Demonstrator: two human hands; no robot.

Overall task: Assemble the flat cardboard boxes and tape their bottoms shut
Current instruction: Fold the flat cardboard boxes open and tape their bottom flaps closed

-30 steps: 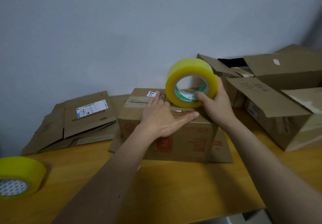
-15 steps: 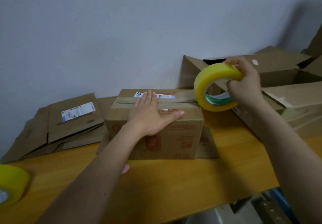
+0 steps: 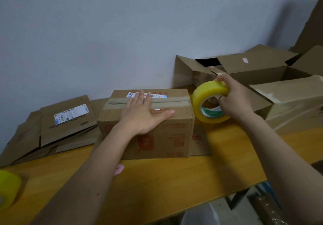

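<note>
Spare tape roll [image 3: 7, 190] sits at the bench's [image 3: 174, 177] far left edge, half out of view. Next, flat boxes [image 3: 66, 119] are stacked against the wall, not yet assembled.

Centre: box [image 3: 157, 133] stands bottom-up, tape strip along the seam. Your left hand [image 3: 143, 114] lies flat on it, fingers straight, pressing, gripping nothing.

Right of the box: your right hand [image 3: 234, 98] has its grip closed round the tape roll [image 3: 209, 102], thumb over the rim and fingers through the core. The roll hangs just off the box's right edge. Can't tell if tape is attached to the strip.

Risks:
- Pull sideways without left-hand pressure and the box slides, or the strip lifts off the seam.
- Tear at an angle and the end folds on itself.

Assembled boxes [image 3: 262, 70] crowd the right side, so little swing room.
</note>
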